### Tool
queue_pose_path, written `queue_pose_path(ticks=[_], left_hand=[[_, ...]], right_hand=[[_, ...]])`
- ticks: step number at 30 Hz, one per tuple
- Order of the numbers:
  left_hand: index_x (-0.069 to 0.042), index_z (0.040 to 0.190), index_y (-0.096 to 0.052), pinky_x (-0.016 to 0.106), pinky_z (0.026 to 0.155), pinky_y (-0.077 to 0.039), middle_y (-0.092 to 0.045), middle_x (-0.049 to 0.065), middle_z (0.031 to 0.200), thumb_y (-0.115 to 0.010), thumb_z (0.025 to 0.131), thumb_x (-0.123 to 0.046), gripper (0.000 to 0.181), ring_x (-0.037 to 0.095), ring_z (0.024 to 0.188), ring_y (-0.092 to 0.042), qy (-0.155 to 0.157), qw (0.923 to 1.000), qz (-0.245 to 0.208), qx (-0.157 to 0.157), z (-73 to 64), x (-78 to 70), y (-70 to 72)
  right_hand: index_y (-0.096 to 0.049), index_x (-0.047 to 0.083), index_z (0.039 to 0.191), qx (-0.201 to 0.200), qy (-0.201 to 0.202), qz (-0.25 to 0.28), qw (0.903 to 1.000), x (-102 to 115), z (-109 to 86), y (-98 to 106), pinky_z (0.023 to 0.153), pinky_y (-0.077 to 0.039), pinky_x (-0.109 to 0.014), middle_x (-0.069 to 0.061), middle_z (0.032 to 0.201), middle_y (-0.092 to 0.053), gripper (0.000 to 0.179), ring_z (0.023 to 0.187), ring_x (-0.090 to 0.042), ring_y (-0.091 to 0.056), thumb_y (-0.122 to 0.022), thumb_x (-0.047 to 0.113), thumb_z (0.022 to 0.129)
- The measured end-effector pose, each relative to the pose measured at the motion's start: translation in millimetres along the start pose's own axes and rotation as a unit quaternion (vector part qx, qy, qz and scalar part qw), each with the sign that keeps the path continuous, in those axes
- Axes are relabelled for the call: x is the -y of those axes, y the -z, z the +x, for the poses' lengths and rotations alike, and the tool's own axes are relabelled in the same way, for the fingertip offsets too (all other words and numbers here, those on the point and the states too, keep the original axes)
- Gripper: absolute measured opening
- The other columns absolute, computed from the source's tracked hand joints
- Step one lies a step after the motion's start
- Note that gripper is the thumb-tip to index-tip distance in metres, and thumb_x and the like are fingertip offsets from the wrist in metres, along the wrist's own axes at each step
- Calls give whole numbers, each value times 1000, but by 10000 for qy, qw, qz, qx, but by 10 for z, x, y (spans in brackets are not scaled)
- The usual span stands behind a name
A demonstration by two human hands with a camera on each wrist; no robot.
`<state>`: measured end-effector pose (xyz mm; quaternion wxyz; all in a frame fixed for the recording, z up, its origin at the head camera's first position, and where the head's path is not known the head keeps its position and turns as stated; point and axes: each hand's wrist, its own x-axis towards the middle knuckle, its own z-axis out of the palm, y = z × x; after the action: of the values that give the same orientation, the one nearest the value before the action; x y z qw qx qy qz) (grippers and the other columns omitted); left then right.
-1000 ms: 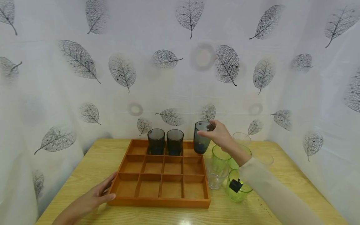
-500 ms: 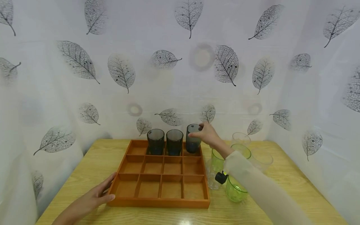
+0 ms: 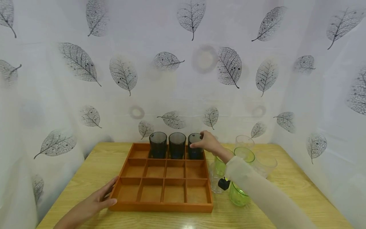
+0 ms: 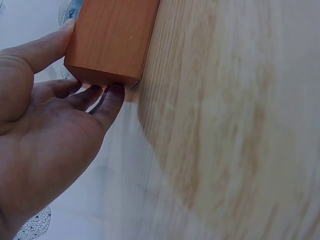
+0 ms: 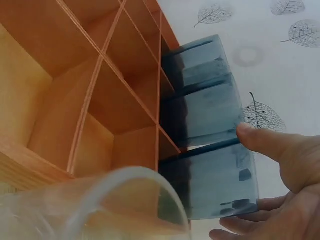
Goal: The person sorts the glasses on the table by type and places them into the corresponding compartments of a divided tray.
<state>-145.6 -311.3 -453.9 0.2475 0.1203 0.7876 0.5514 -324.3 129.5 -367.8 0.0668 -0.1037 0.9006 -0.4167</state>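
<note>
My right hand [image 3: 211,142] holds a dark grey-blue glass tumbler [image 3: 195,149] by its upper part. The tumbler stands upright in the back right compartment of the orange-brown wooden compartment tray [image 3: 161,207]. In the right wrist view, the thumb touches the tumbler's [image 5: 217,182] rim, with the fingers on its other side. Two matching tumblers, the left one [image 3: 158,144] and the middle one [image 3: 177,145], fill the compartments beside it. My left hand [image 3: 95,200] grips the tray's front left corner; in the left wrist view, thumb and fingers lie against different faces of that corner [image 4: 107,45].
Right of the tray stand green glasses, including a front one [image 3: 239,194], and clear ones [image 3: 216,181], partly hidden by the right arm. A clear glass [image 5: 135,172] is close to the right wrist camera. A leaf-patterned curtain [image 3: 177,89] surrounds the wooden table [image 3: 77,168].
The right hand has moved left and down with the dark tumbler, from above the tray's right edge into the back right compartment. The left hand has stayed at the tray's corner.
</note>
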Motion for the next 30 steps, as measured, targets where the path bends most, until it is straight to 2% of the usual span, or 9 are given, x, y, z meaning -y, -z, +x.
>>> queue_pose_path(ticks=[8, 17, 25, 30], left_hand=[[-5, 164, 12, 69, 112, -28, 11, 32, 166, -42, 114, -28, 77, 62, 147, 2, 108, 9999, -110, 6, -3, -14, -11], [-4, 163, 13, 71, 112, -26, 13, 32, 166, -42, 114, -28, 78, 63, 146, 3, 134, 9998, -157, 51, 4, -17, -3], [-3, 163, 14, 68, 112, -29, 12, 33, 165, -42, 114, -27, 78, 63, 146, 2, 65, 9999, -147, 63, 1, -11, -4], [-3, 163, 13, 68, 112, -29, 12, 33, 165, -42, 114, -27, 78, 63, 146, 2, 56, 9999, -134, 39, 0, -18, -3]], right_hand=[[-26, -10, 158, 174, -1, -60, 9998, 34, -86, 97, 107, -43, -57, -31, 156, -39, 94, 140, -47, -43, -80, 31, 92], [-29, -6, 159, 211, 202, 143, 9995, 16, -233, 288, 109, -40, -59, -30, 156, -39, 91, 142, -45, -42, -77, 36, 94], [-32, -1, 160, 122, 577, 427, 9973, -108, -492, 428, 111, -39, -57, -25, 157, -42, 87, 142, -42, -43, -75, 38, 96], [-38, -3, 156, -18, 831, 563, 9949, -231, -707, 495, 108, -43, -55, -24, 153, -48, 77, 139, -41, -48, -73, 34, 98]])
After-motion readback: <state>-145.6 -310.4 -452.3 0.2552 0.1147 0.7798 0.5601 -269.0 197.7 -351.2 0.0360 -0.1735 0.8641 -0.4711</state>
